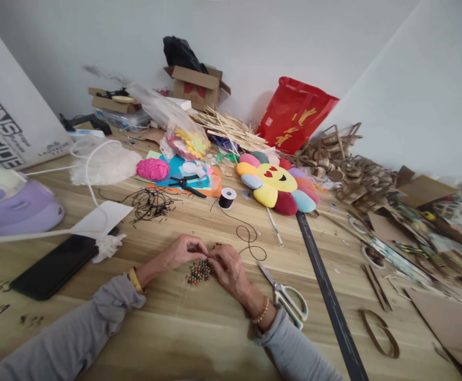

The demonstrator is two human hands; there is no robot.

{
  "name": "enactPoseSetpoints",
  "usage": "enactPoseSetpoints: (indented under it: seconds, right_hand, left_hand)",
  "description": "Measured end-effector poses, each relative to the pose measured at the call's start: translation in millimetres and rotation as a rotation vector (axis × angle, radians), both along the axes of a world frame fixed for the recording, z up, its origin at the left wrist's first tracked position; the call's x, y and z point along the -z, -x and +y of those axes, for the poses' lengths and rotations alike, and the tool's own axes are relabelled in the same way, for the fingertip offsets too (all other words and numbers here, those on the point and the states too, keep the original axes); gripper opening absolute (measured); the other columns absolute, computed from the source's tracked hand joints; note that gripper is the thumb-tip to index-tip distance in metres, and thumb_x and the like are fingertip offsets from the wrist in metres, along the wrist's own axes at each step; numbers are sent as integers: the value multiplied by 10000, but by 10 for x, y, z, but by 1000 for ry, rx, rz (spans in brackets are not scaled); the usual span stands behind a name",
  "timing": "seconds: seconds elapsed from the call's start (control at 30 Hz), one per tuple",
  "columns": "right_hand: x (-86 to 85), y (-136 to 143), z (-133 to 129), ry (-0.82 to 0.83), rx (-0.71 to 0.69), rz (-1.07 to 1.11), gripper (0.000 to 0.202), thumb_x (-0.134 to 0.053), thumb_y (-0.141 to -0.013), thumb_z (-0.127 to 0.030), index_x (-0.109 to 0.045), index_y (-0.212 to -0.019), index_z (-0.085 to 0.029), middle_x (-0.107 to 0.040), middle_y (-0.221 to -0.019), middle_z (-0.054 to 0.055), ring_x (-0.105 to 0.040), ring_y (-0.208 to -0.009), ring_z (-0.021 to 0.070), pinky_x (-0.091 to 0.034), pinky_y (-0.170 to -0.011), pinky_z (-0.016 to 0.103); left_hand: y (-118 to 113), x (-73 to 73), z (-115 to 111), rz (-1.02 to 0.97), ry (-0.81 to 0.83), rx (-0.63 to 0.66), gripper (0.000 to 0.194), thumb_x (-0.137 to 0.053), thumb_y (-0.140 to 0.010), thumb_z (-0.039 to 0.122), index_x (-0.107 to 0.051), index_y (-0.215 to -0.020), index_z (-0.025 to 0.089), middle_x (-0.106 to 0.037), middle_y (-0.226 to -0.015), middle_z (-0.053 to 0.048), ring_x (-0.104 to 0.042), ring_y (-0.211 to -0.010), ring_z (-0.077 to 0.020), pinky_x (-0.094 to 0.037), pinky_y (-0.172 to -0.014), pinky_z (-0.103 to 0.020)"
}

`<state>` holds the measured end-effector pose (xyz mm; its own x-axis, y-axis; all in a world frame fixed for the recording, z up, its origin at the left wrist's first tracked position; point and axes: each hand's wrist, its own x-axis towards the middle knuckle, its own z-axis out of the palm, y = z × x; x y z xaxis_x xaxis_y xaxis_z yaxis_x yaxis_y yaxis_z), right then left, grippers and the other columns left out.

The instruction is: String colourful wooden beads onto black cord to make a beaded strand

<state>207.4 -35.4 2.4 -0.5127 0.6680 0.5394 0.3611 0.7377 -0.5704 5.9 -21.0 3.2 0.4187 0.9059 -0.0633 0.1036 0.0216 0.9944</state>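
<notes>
My left hand (186,250) and right hand (228,267) are in the middle of the frame, low over the tabletop (175,338). The small beads (199,272) lie in a loose pile just under my fingers, a bit below the middle of the frame. My fingers are bent and the tips come close together. They hide what is between them, so I cannot tell if each grip is closed or what it has. Thin cord (250,242) curls from the spool (227,199), above my hands, down near my right hand. The scissors (278,288) lie lower right of it.

I think the beads are light, hard and quick to roll. I would pinch one by its round sides, softly. The cord looks bendy, so I would hold it near its tip.
</notes>
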Motion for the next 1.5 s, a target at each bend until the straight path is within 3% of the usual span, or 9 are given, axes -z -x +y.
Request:
enactPoseSetpoints:
  seconds: [0.27,0.67,0.9,1.0,1.1,1.23,1.4,1.5]
  right_hand:
    - [-27,9,-10,2,-28,35,62,-525,-925,-226,-583,-941,-210,-629,-805,55,-575,-765,184,-493,-719,326]
    - [-43,14,-3,1,-34,29,73,-503,-927,-208,-575,-920,-219,-611,-833,58,-575,-813,191,-494,-730,330]
    - [-21,3,51,-18,245,-43,98,-537,-782,-108,-538,-817,-200,-579,-855,63,-521,-857,216,-430,-788,370]
    - [-10,3,66,-33,299,-96,173,-489,-724,-61,-517,-830,-195,-561,-858,63,-493,-867,225,-405,-804,393]
    - [-5,7,53,-21,234,-56,253,-479,-716,-54,-511,-928,-187,-550,-942,83,-494,-945,236,-413,-843,406]
    - [-36,16,21,7,77,3,211,-554,-814,-150,-506,-1015,-193,-557,-996,97,-510,-965,235,-444,-838,394]
    - [-70,22,14,-14,-11,36,18,-527,-914,-196,-530,-916,-214,-586,-827,52,-532,-808,200,-448,-764,369]
    - [-51,16,21,-10,-20,41,55,-508,-935,-203,-549,-902,-219,-595,-817,45,-543,-803,196,-447,-768,371]
  left_hand:
    - [-37,60,5,-65,15,-53,277,-793,-624,352,-669,-656,106,-663,-607,-20,-566,-580,-122,-445,-582,-231]
    - [-41,-41,0,-4,-43,-22,246,-738,-684,347,-669,-649,112,-649,-627,-15,-556,-614,-131,-440,-613,-235]
    - [-12,-73,2,29,-90,-73,265,-714,-708,376,-666,-679,117,-656,-659,-24,-563,-632,-139,-447,-623,-241]
    - [-11,-49,11,36,-97,-101,266,-713,-704,378,-662,-676,119,-651,-655,-23,-554,-625,-138,-443,-614,-241]
    - [-19,-19,15,26,-99,-105,268,-713,-702,376,-656,-674,116,-641,-642,-20,-544,-610,-134,-437,-605,-241]
    - [-33,-20,1,10,-84,-85,249,-708,-706,354,-650,-680,113,-631,-634,-13,-542,-608,-131,-433,-608,-240]
    - [-51,-48,-21,21,-73,-73,229,-708,-712,336,-655,-682,115,-632,-634,-10,-552,-611,-133,-435,-612,-242]
    - [-57,-55,-21,25,-78,-70,216,-702,-712,321,-660,-680,112,-636,-637,-12,-552,-613,-130,-434,-616,-240]
